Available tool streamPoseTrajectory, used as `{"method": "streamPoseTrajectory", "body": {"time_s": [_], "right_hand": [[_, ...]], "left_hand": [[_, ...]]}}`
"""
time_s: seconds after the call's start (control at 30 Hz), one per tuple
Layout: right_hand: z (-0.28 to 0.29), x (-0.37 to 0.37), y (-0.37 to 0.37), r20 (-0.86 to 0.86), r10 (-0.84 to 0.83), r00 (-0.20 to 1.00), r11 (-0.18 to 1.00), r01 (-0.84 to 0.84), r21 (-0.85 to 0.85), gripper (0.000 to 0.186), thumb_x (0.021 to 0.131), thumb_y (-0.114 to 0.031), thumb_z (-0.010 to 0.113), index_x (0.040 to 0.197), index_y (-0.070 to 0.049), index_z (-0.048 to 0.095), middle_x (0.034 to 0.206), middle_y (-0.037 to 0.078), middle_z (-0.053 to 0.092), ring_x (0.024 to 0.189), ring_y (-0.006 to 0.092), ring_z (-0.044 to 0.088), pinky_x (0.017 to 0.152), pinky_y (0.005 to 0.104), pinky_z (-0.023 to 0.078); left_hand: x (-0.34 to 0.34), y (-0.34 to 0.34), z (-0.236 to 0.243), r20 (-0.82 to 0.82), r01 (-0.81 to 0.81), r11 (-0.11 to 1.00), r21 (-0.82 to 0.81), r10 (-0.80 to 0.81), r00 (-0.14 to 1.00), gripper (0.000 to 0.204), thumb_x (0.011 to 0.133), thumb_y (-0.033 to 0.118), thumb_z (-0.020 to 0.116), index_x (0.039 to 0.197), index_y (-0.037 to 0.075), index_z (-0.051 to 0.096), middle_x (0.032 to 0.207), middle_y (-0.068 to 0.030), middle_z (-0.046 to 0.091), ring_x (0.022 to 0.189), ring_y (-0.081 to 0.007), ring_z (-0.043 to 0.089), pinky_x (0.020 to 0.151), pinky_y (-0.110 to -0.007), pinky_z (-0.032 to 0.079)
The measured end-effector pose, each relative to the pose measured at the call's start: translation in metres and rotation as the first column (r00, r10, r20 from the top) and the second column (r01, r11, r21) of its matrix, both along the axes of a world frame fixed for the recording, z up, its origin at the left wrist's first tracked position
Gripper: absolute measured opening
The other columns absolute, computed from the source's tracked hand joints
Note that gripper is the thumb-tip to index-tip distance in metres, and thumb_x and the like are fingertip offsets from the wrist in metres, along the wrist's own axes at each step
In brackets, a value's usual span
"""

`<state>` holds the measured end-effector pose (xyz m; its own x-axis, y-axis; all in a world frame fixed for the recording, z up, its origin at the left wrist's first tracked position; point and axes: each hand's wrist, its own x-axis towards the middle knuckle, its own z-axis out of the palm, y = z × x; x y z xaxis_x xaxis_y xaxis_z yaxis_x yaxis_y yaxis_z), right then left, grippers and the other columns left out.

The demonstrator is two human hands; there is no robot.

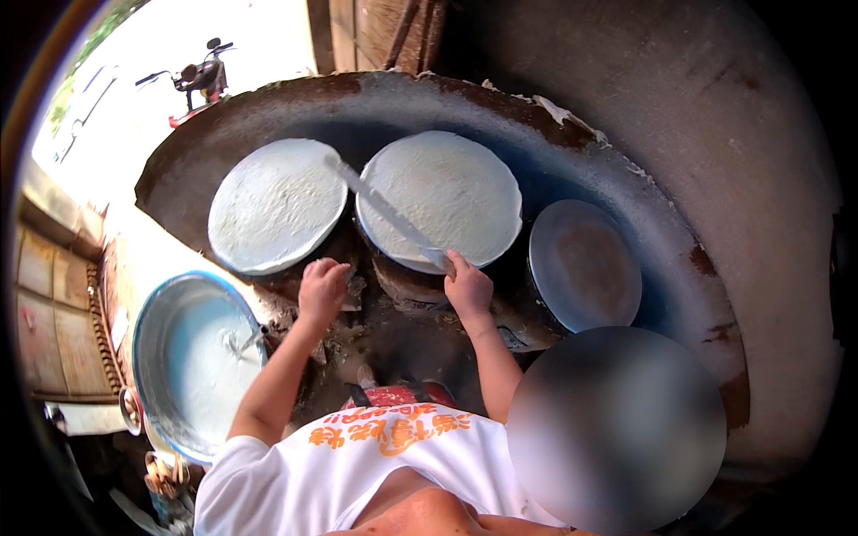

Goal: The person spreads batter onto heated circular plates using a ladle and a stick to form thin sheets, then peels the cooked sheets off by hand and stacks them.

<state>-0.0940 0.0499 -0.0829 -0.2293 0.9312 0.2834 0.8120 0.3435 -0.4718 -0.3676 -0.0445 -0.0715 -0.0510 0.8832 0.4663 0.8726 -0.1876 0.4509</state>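
Observation:
My right hand (467, 286) is closed around the near end of a long, flat spatula (386, 211). Its blade slants up and left across the middle griddle, reaching the edge of the left one. A pale, bumpy layer of batter (438, 192) covers the middle round griddle. On the left griddle lies a similar whitish batter layer (279, 204). My left hand (323, 290) hovers at that griddle's near edge, its fingers curled together, with nothing seen sticking out of them. To the right sits a third griddle (585, 265), uncoated, with a brownish centre.
A blue-rimmed tub (141, 348) of white batter stands at the lower left, with a handle leaning inside. A curved, soot-dark stove wall (572, 134) rises behind the griddles. A parked two-wheeler (204, 79) is at the upper left. A blurred patch hides the lower right.

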Motion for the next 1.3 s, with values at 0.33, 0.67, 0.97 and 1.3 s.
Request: {"method": "streamPoseTrajectory", "body": {"time_s": [0.33,0.67,0.97,1.3], "right_hand": [[0.021,0.004,0.051,0.006,0.129,0.992,0.988,-0.129,0.08,0.01,0.073,-0.011,0.061,0.083,-0.012,0.062,0.074,0.011,0.063,0.07,0.033,0.062,0.061,0.0433,0.05],[0.041,0.02,0.094,0.006,0.263,0.965,0.965,-0.263,-0.01,0.019,0.071,-0.009,0.063,0.089,-0.012,0.065,0.08,0.011,0.066,0.075,0.0329,0.064,0.064,0.042,0.051],[0.05,0.08,0.073,-0.371,-0.071,0.926,0.974,-0.016,-0.226,0.024,0.081,-0.015,0.066,0.102,-0.004,0.065,0.083,0.018,0.066,0.079,0.0319,0.065,0.068,0.0345,0.05],[0.074,-0.094,-0.048,-0.402,0.459,0.793,0.659,-0.607,-0.444,0.04,0.082,-0.013,0.066,0.119,-0.002,0.059,0.087,0.011,0.066,0.069,0.0099,0.055,0.066,0.0256,0.045]], "left_hand": [[0.063,0.073,0.003,-0.043,0.105,0.994,-0.037,-0.107,0.993,0.054,0.065,0.014,0.068,0.117,0.008,0.055,0.109,-0.011,0.054,0.107,-0.0314,0.049,0.092,-0.043,0.041],[0.08,0.146,-0.01,0.301,0.236,0.958,-0.164,-0.179,0.937,0.021,0.068,0.015,0.071,0.086,0.006,0.067,0.088,-0.0107,0.066,0.088,-0.0325,0.06,0.079,-0.04,0.048],[0.008,0.073,0.019,0.001,0.136,0.991,0.007,-0.136,0.991,0.031,0.068,0.009,0.066,0.098,0.008,0.063,0.097,-0.0109,0.059,0.093,-0.0316,0.055,0.084,-0.041,0.044],[-0.211,-0.194,-0.178,0.099,-0.427,0.047,-0.903,0.99,-0.1,0.11,0.067,0.047,0.076,0.146,0.019,0.005,0.137,-0.0258,0.034,0.117,-0.0426,0.044,0.066,-0.052,0.051]]}}
